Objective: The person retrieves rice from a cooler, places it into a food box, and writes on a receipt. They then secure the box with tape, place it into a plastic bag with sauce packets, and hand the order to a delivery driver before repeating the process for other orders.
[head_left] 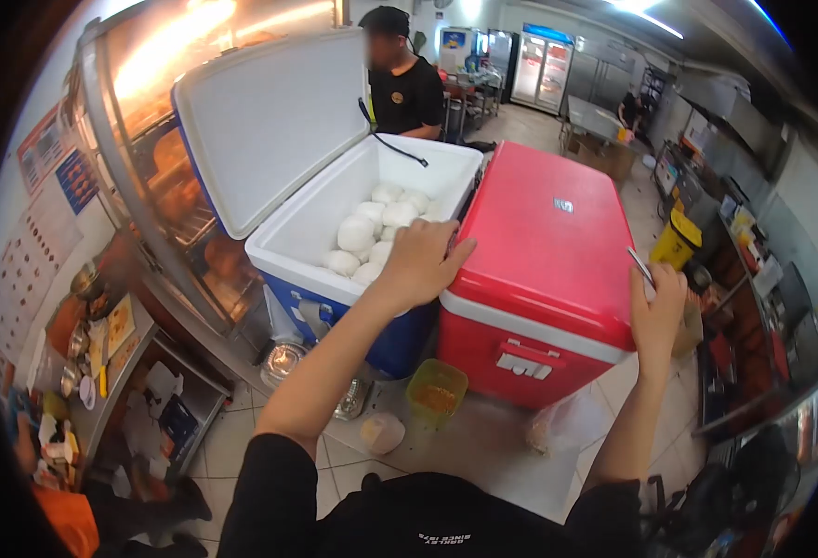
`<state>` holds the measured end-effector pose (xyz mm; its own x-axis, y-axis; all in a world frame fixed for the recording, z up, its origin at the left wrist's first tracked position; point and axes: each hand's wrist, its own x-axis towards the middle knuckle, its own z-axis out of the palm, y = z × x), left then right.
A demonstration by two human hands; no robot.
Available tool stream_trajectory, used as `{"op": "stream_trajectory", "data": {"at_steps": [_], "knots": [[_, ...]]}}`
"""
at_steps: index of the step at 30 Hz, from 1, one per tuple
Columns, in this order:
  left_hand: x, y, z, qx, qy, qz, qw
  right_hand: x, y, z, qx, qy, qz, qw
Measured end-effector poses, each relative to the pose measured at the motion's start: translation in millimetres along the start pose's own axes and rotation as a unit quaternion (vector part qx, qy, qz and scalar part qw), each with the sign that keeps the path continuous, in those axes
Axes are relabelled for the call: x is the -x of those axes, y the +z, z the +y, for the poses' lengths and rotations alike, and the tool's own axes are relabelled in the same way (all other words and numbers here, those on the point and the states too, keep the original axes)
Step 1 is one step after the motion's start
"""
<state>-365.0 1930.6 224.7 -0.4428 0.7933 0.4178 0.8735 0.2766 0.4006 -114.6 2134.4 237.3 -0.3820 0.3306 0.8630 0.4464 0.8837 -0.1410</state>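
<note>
A red cooler (pixel 547 242) with its lid down stands in front of me. My left hand (pixel 425 265) grips the left edge of that lid, thumb on top, some fingertips hidden. At the lid's right edge my right hand (pixel 660 302) is closed around a slim silvery stick-like item (pixel 640 265), whose kind I cannot make out. Left of the red cooler is a blue cooler (pixel 386 339) with its white lid (pixel 274 126) raised. Several round white bundles (pixel 372 223) lie inside it, partly hidden by my left forearm.
Near me on the metal table are a yellow-green tub (pixel 437 391), a round wrapped ball (pixel 382 432), foil containers (pixel 283 363) and a plastic bag (pixel 567 423). A person in black (pixel 404 88) stands behind the blue cooler. A lit glass cabinet (pixel 172 158) rises at left.
</note>
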Motion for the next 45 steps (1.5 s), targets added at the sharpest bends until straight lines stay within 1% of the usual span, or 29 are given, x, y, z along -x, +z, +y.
{"op": "stream_trajectory", "data": {"at_steps": [1,3,4,6,8,9,10,13,15,18,19,21,22,23,24,25,26,27,28,30,32,34,35,36,37,38,40,43,45], "knots": [[-6,6,-5,-0.002,-0.001,0.011,1.000,7,9,15,-0.003,-0.008,0.006,1.000],[-19,17,-10,-0.030,-0.032,-0.090,0.995,21,28,40,-0.009,0.105,-0.029,0.994],[-22,21,-11,-0.032,-0.026,-0.084,0.996,20,31,43,-0.008,0.103,-0.021,0.994],[-23,32,-15,0.156,-0.085,-0.063,0.982,22,32,43,-0.104,0.168,-0.048,0.979],[-29,36,-12,0.216,-0.107,-0.047,0.969,17,21,33,-0.104,0.146,-0.053,0.982],[-28,13,2,0.413,-0.126,-0.087,0.898,15,17,27,-0.089,0.113,-0.035,0.989],[-30,-6,12,0.589,-0.141,-0.123,0.786,14,13,23,-0.074,0.081,-0.016,0.994],[-44,-25,26,0.653,-0.166,-0.058,0.737,11,-7,9,-0.091,-0.013,-0.011,0.996],[-61,-46,50,0.682,-0.103,0.012,0.724,3,-20,0,-0.094,-0.070,-0.021,0.993],[-83,-69,105,0.741,0.093,-0.052,0.663,-6,-23,0,-0.122,-0.076,-0.043,0.989],[-100,-64,119,0.737,0.184,-0.091,0.644,-5,-20,6,-0.157,-0.009,0.001,0.987],[-155,-43,130,0.729,0.250,-0.189,0.609,-6,-26,12,-0.152,0.101,0.066,0.981],[-188,-28,120,0.679,0.248,-0.279,0.633,-3,-23,20,-0.149,0.105,0.063,0.981],[-213,-9,112,0.620,0.245,-0.367,0.649,-1,-19,30,-0.211,0.119,0.131,0.961],[-220,12,112,0.487,0.216,-0.364,0.764,0,-17,40,-0.271,0.130,0.199,0.933],[-228,37,113,0.339,0.181,-0.349,0.855,0,-22,43,-0.236,0.126,0.193,0.944],[-260,89,94,0.124,0.199,-0.377,0.896,3,-26,46,-0.233,0.130,0.191,0.945],[-273,135,81,-0.062,0.313,-0.352,0.880,7,-28,50,-0.232,0.169,0.193,0.938],[-276,170,82,-0.193,0.281,-0.424,0.839,11,-28,55,-0.231,0.207,0.196,0.930],[-283,253,68,-0.224,0.212,-0.545,0.780,18,-28,68,-0.193,0.196,0.214,0.937],[-265,306,53,-0.189,0.238,-0.527,0.793,19,-32,69,-0.215,0.198,0.202,0.935],[-272,400,4,-0.164,0.310,-0.517,0.781,20,-35,67,-0.222,0.203,0.207,0.931],[-252,421,-3,-0.177,0.275,-0.439,0.837,20,-35,66,-0.235,0.206,0.206,0.927],[-235,435,-8,-0.186,0.242,-0.356,0.883,20,-35,65,-0.246,0.208,0.208,0.924],[-231,420,2,-0.162,0.267,-0.499,0.808,19,-35,64,-0.261,0.204,0.204,0.921],[-208,426,-10,-0.171,0.274,-0.413,0.852,19,-36,64,-0.275,0.201,0.203,0.918],[-193,463,-45,-0.224,0.292,-0.313,0.876,14,-32,65,-0.317,0.160,0.247,0.902],[-240,438,-44,-0.194,0.383,-0.367,0.825,13,-27,70,-0.308,0.150,0.266,0.901],[-269,370,1,-0.293,0.253,-0.562,0.731,12,-26,69,-0.295,0.145,0.252,0.910]]}}
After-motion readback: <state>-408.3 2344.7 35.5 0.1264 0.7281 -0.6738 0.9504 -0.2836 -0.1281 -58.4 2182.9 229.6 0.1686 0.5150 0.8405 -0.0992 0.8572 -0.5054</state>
